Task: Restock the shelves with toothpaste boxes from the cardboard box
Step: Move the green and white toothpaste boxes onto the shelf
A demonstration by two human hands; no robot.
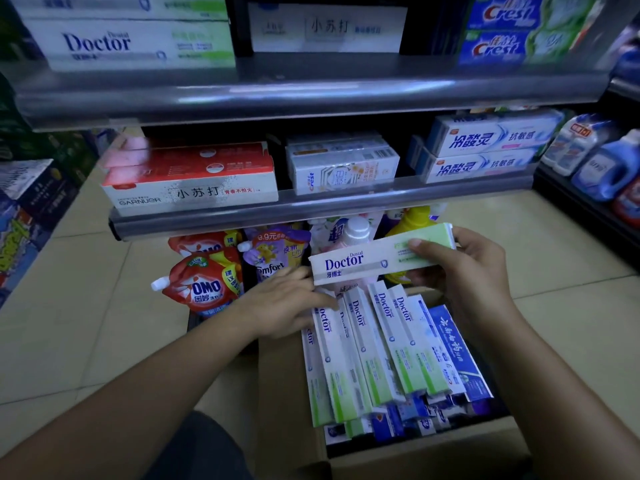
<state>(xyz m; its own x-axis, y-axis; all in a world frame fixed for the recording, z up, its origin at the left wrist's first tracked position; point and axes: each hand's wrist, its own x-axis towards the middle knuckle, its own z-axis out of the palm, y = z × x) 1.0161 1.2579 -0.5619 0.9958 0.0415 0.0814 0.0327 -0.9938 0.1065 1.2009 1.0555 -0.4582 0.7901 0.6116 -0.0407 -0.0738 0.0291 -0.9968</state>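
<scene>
So the right hand [464,268] has one toothpaste box [367,259] pinched at its green end. It's held flat, long axis running left to right, just above the cardboard box [433,455]. The left hand [287,303] lies with fingers fairly straight on the packed boxes [367,341], right by the held one's free end, gripping nothing as far as I can see. The matching stack [131,43] sits on the top shelf [277,95], up and to the left, lying the same way. My guess: it goes up there without turning, but it has to clear both shelf lips first.
</scene>
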